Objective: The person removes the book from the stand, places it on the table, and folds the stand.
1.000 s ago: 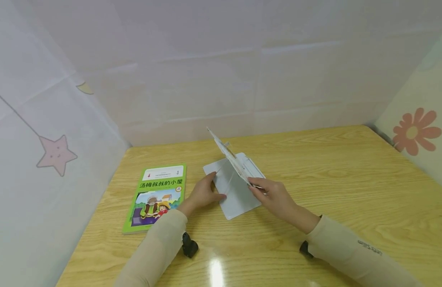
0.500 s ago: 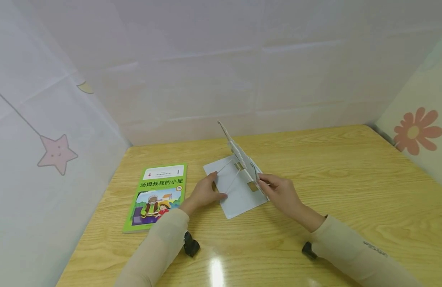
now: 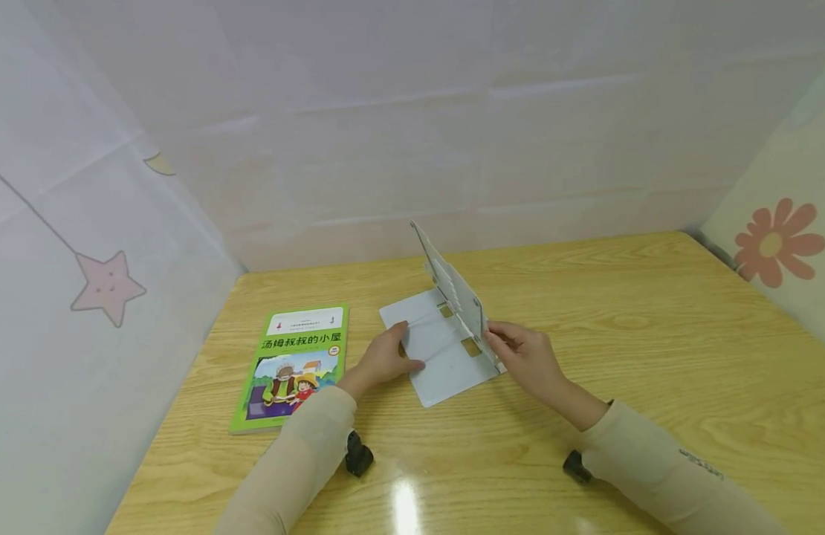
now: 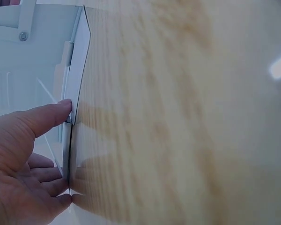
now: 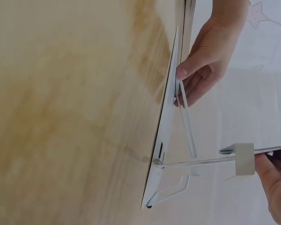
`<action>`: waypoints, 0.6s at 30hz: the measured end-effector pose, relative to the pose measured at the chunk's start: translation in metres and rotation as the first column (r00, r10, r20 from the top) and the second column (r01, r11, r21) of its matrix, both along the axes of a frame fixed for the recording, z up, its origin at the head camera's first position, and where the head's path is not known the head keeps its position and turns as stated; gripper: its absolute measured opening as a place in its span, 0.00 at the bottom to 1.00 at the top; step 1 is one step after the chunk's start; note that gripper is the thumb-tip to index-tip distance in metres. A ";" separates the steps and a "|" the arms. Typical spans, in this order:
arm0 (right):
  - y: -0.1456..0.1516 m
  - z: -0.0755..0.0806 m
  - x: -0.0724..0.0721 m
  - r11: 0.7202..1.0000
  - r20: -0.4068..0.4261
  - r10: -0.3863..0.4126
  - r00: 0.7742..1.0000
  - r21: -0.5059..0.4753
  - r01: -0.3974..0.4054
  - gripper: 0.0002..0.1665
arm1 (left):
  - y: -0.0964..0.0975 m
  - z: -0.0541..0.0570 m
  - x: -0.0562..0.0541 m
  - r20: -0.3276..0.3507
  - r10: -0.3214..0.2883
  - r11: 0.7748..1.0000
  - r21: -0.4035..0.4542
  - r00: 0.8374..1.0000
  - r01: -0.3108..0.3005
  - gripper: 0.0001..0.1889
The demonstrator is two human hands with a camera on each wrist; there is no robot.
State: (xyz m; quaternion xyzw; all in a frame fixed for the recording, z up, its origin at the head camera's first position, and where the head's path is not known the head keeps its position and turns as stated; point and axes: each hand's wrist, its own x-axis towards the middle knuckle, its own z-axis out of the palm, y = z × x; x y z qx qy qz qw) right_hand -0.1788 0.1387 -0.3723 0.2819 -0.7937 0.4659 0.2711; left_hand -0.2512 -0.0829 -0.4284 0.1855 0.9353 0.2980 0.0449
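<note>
A white metal folding book stand stands on the wooden table, its flat base plate [image 3: 446, 368] low and its back panel [image 3: 461, 291] raised steeply from a hinge. My left hand [image 3: 384, 357] grips the base plate's left edge, the thumb [image 4: 49, 117] on top. At the panel's right side, my right hand [image 3: 526, 360] pinches the edge between thumb and fingers. Thin wire arms [image 5: 188, 124] slant above the base in the right wrist view. Brown table shows through two rectangular cutouts near the hinge.
A green-bordered picture book [image 3: 288, 371] lies flat on the table left of the stand, beside my left forearm. Pale cloth walls [image 3: 386, 148] border the table at the back and sides. A black wrist device [image 3: 357, 455] hangs under the left sleeve.
The back panel has swung up and to the right, away from the base plate, uncovering the cutouts. My right hand moved slightly right with it; the left hand has stayed at the edge.
</note>
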 end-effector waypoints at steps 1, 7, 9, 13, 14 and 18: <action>0.000 0.000 0.000 1.000 -0.003 0.000 1.000 -0.002 0.000 0.07 | 0.000 0.000 0.000 -0.002 -0.003 1.000 -0.003 1.000 0.003 0.40; 0.002 -0.001 -0.001 1.000 -0.007 -0.008 1.000 -0.013 0.008 0.07 | 0.001 0.000 0.000 0.003 -0.003 1.000 -0.017 1.000 0.003 0.40; 0.002 -0.001 -0.001 1.000 -0.008 -0.012 1.000 -0.016 0.012 0.07 | 0.002 0.001 0.001 0.006 -0.001 1.000 -0.017 1.000 0.001 0.40; 0.002 -0.002 -0.002 1.000 -0.007 -0.017 1.000 -0.020 0.016 0.07 | 0.002 0.002 0.000 0.009 0.000 1.000 -0.020 1.000 0.000 0.40; 0.002 -0.002 -0.002 1.000 -0.007 -0.016 1.000 -0.021 0.016 0.07 | 0.002 0.002 0.000 0.012 0.002 1.000 -0.021 1.000 -0.001 0.40; 0.003 -0.002 -0.002 1.000 -0.005 -0.017 1.000 -0.026 0.016 0.07 | 0.003 0.001 0.000 0.013 0.001 0.999 -0.032 1.000 -0.001 0.39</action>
